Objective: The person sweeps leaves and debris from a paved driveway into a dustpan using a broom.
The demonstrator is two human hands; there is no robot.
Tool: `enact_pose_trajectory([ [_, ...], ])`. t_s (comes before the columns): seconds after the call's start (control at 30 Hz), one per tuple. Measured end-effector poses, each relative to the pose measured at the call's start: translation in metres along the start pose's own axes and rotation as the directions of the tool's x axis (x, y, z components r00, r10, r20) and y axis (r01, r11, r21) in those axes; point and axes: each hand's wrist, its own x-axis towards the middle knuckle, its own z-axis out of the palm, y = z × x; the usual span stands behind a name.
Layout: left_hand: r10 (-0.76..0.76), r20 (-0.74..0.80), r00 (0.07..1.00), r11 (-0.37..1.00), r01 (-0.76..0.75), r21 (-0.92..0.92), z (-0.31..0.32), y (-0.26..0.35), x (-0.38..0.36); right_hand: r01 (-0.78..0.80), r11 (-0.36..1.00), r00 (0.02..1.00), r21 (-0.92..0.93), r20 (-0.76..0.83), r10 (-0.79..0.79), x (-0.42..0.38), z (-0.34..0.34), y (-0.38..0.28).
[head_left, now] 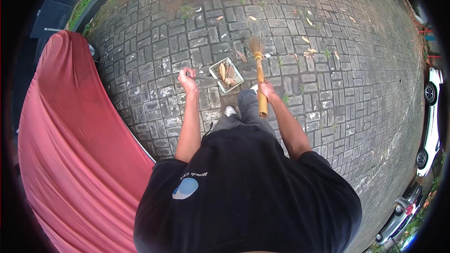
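My left hand [188, 81] is closed round the dark handle of a dustpan. The dustpan [235, 86] has a pale rim and hangs low over the paving in front of my feet, with several dry brown leaves [222, 72] inside. In my right hand [266, 90] I grip a short stick broom [260, 72] by its bamboo handle. Its bristles point away from me, fanned out beyond the yellow binding, to the right of the dustpan.
Grey brick paving [183, 42] spreads all around, with scattered leaves [305, 40] and small weeds in the joints. A large red cover [70, 126] drapes over something close on my left. Beyond the paving at far right stands a white car [429, 131].
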Motion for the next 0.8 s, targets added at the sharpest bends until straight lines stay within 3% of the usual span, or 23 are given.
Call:
enact_pose_trajectory([
  [0.03,-0.015,0.007,1.0,1.0,0.015,0.013,0.009,-0.002,0.004,-0.017,1.0,1.0,0.011,-0.006,0.017,0.007,-0.007,0.003],
  [0.13,0.008,0.048,0.999,0.999,-0.01,0.05,0.031,-0.009,0.02,-0.228,0.969,0.949,-0.094,0.202,0.242,-0.006,-0.026,-0.01],
  [0.33,-0.065,0.059,0.996,0.994,0.06,0.091,0.064,-0.015,0.03,-0.232,0.973,0.931,0.007,0.291,0.22,-0.088,-0.085,-0.056],
  [0.47,-0.086,0.079,0.993,0.99,0.076,0.119,0.079,-0.022,0.031,-0.252,0.967,0.949,0.043,0.207,0.238,-0.076,-0.091,-0.064],
  [0.53,-0.077,0.084,0.993,0.986,0.064,0.151,0.086,-0.026,0.033,-0.107,0.994,0.99,-0.019,0.09,0.108,-0.048,-0.075,-0.061],
  [0.63,-0.085,0.068,0.994,0.986,0.074,0.153,0.099,-0.029,0.034,-0.038,0.993,0.996,-0.113,0.076,0.047,0.004,-0.057,-0.052],
  [0.8,-0.082,0.014,0.997,0.992,0.08,0.101,0.115,-0.032,0.042,-0.21,0.976,0.927,-0.066,0.304,0.22,0.023,-0.077,-0.061],
])
